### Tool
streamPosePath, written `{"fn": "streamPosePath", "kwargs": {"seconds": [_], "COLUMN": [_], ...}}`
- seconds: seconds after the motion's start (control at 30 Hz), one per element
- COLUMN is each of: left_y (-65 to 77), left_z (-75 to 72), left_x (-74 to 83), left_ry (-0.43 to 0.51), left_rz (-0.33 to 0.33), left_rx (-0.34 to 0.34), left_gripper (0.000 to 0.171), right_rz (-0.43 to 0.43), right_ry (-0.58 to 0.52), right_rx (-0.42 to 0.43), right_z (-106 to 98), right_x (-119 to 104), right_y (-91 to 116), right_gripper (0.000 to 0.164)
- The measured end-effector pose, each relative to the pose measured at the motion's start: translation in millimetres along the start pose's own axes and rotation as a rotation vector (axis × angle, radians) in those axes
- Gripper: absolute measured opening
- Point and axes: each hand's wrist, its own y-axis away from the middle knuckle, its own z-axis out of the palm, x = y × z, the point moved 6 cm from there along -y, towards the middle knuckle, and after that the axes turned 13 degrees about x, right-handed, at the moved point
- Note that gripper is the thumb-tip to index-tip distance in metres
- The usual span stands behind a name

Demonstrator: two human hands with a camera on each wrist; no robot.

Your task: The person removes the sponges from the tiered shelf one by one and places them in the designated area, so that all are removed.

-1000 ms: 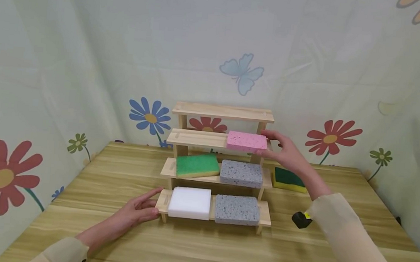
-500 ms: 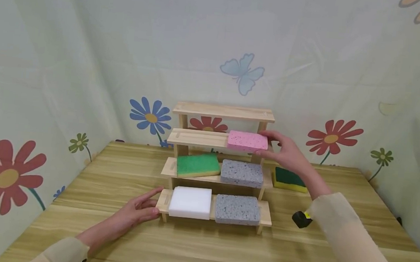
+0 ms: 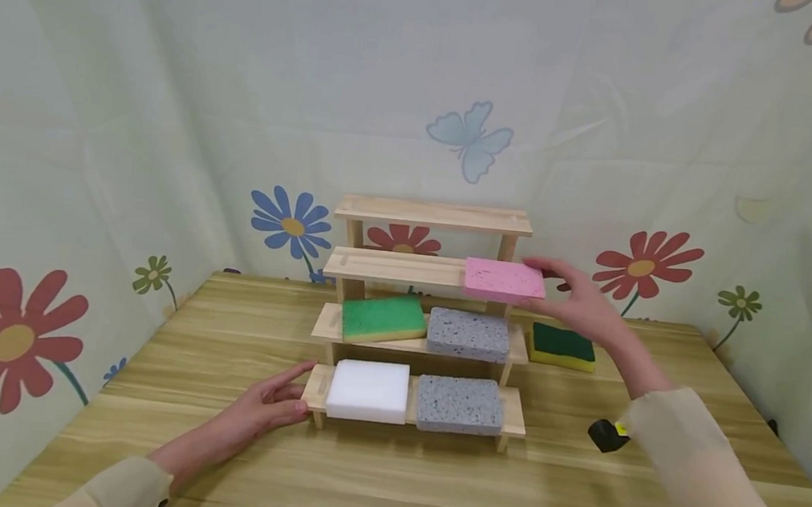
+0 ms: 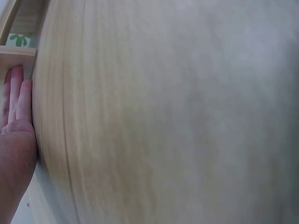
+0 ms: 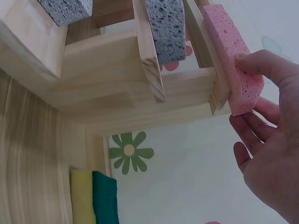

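My right hand [image 3: 583, 305] pinches a pink sponge [image 3: 503, 280] by its right end, thumb on one face and fingers on the other in the right wrist view. The sponge is at the third tier of a stepped wooden shelf [image 3: 393, 266] and juts past that tier's right end. At the bottom tier's left end my left hand [image 3: 265, 406] holds the board between thumb and fingers; the left wrist view shows some fingertips [image 4: 17, 70] just under it. Lower tiers bear a green-and-yellow sponge [image 3: 384, 319], a white sponge [image 3: 368, 390] and two grey sponges [image 3: 467, 334].
A dark green and yellow sponge [image 3: 562, 347] lies on the wooden table [image 3: 393, 486] right of the shelf. Behind stands a flower-printed curtain [image 3: 284, 74]. A small black object [image 3: 607, 436] shows beside the right sleeve.
The pink sponge has shifted right along the third tier with my right hand, now overhanging its end. My left hand stays in place on the bottom tier.
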Motion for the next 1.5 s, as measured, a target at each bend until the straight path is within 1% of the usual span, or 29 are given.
{"fn": "streamPosePath", "kwargs": {"seconds": [0.17,0.33,0.5,0.63,0.8,0.97,1.03,1.13,1.3,1.4,1.5], "left_y": [0.0,-0.5,-0.7,-0.5,-0.1,0.1,-0.1,-0.6,-0.6,-0.6,-0.8], "left_z": [-0.7,-0.9,-0.8,-0.7,-0.5,-0.9,-1.0,-1.3,-1.6,-1.4,-1.0], "left_x": [0.0,-0.7,-1.4,-1.4,-1.8,-1.1,-0.8,-1.3,-2.0,-1.7,-1.4], "left_ry": [0.003,0.001,-0.005,-0.004,0.001,0.006,0.007,0.01,0.01,0.009,0.007], "left_rz": [0.001,-0.002,-0.007,-0.005,0.0,-0.002,-0.003,-0.003,-0.012,-0.018,-0.018], "left_rx": [-0.003,-0.004,0.0,0.002,0.001,0.003,0.004,0.004,0.002,0.004,0.003], "left_gripper": [0.074,0.074,0.074,0.074,0.074,0.074,0.074,0.075,0.075,0.074,0.075], "right_rz": [-0.015,-0.043,-0.068,-0.082,-0.126,-0.133,-0.118,-0.074,0.028,0.065,0.081], "right_ry": [0.049,0.139,0.214,0.253,0.298,0.334,0.339,0.359,0.355,0.332,0.33], "right_rx": [-0.017,-0.026,-0.004,0.002,-0.009,0.012,0.011,0.008,-0.004,0.008,0.018], "right_z": [-12.9,-26.1,-39.7,-50.7,-67.2,-84.9,-90.4,-97.0,-104.0,-107.9,-111.6], "right_x": [-0.7,-1.7,1.0,7.2,18.6,39.7,49.3,63.7,89.9,103.9,117.0], "right_y": [4.6,9.1,15.2,21.0,31.5,39.0,41.2,45.4,50.9,53.5,56.8], "right_gripper": [0.067,0.067,0.066,0.067,0.071,0.068,0.067,0.068,0.069,0.066,0.064]}}
